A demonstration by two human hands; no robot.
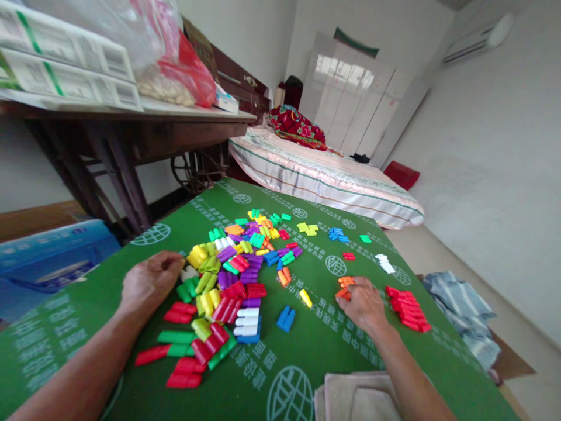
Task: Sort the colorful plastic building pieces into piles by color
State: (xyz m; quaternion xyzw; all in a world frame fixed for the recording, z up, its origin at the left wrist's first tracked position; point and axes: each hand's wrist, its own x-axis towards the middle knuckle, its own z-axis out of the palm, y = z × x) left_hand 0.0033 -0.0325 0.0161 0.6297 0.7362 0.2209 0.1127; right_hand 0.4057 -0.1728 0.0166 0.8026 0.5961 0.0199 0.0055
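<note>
Green tabletop [326, 345] bears piled colorful pieces [230, 280] between the hands [151, 278] [362, 304].

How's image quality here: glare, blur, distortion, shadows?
Head view throughout: bed and wardrobe look tilted and stretched, likely wide-angle distortion; bright glare on the wardrobe's upper doors; small print on the boxes too soft to read; light soft, shadows around the pieces faint; hand outlines fairly clear.

From afar I see plain white walls [499, 187], a pale smooth floor [511, 330], a glossy white wardrobe [350, 102] reflecting bright light, a bed [298, 161] under pale striped bedding [333, 190], and a dark wooden table [184, 137].
</note>
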